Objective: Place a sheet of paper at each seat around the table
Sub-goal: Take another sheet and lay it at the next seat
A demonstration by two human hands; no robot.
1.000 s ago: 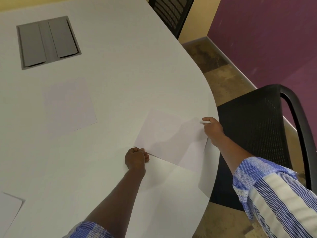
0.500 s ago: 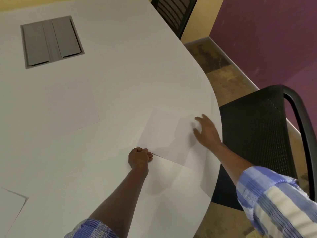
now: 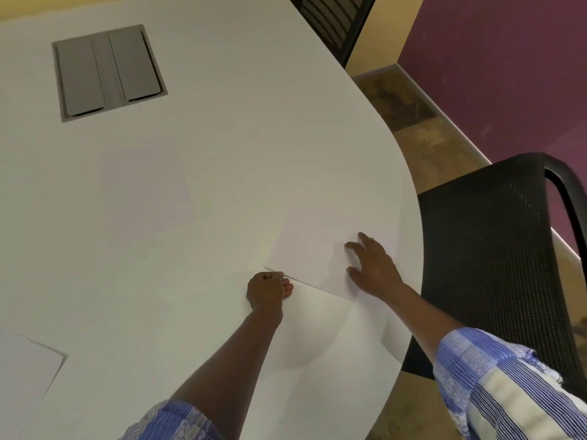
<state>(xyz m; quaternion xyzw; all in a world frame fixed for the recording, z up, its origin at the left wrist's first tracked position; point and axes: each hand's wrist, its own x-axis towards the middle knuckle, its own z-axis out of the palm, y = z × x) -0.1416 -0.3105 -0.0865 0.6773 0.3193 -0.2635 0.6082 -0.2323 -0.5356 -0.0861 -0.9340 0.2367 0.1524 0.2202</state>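
A white sheet of paper [image 3: 311, 252] lies on the white table [image 3: 254, 154] near its right curved edge, in front of a black mesh chair [image 3: 486, 255]. My left hand [image 3: 268, 290] pinches the sheet's near edge with curled fingers. My right hand [image 3: 371, 265] rests flat on the sheet's right part, fingers spread. A second sheet [image 3: 143, 192] lies flat further left. A third sheet [image 3: 25, 373] shows at the lower left edge.
A grey cable hatch [image 3: 108, 71] is set into the table top at the far left. Another black chair [image 3: 333, 20] stands at the far edge. A purple wall [image 3: 508, 74] and brown floor [image 3: 422, 138] lie to the right.
My right hand let go of the sheet's far right corner, opened, and came down flat on the sheet. The sheet settled onto the table. My left hand kept its pinch.
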